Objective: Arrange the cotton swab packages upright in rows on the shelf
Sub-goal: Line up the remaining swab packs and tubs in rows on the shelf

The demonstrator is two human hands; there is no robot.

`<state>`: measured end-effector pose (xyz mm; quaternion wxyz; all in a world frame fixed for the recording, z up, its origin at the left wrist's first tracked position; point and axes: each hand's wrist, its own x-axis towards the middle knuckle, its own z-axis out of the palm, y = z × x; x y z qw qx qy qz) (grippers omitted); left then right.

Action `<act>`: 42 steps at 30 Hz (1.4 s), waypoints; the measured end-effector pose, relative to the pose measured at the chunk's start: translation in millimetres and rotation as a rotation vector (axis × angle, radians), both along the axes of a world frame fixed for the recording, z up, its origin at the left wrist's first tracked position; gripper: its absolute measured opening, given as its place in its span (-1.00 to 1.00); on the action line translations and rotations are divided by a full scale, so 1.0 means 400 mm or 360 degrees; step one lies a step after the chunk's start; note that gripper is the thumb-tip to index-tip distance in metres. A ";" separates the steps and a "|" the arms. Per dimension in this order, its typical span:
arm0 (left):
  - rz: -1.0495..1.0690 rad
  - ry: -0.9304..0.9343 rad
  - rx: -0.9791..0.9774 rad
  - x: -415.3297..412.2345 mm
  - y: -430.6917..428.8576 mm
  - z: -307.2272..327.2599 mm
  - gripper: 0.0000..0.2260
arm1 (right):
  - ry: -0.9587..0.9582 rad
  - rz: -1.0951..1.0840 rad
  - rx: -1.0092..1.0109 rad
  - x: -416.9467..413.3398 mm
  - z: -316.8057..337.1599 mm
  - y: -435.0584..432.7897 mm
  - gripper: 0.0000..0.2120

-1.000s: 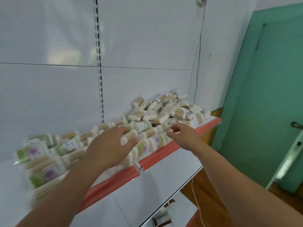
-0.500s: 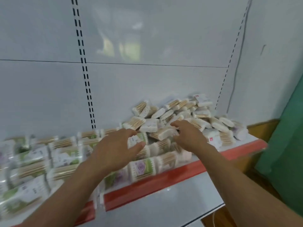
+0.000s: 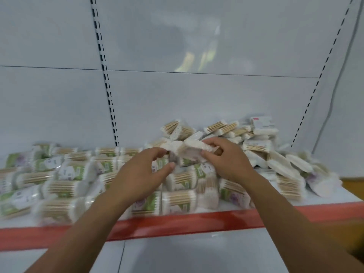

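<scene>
Arranged rows [image 3: 59,186] fill the shelf [image 3: 197,223] at left. Over mid-shelf our left hand [image 3: 137,174] curls at a cotton swab package [image 3: 189,152], though we cannot tell if it grips. Our right hand [image 3: 226,160] pinches its other end, before the loose heap [image 3: 260,146]. We should seat it upright, flush with the rows.

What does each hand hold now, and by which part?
The right hand pinches a swab package by its right end. The left hand is beside it; its grip is unclear.
</scene>
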<state>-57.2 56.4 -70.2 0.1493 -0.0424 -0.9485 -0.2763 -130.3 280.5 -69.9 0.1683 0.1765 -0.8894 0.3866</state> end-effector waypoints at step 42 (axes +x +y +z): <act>0.0168 0.0156 0.1848 -0.083 -0.178 0.061 -0.78 | -0.0063 -0.0083 0.0503 -0.261 0.086 -0.250 -0.49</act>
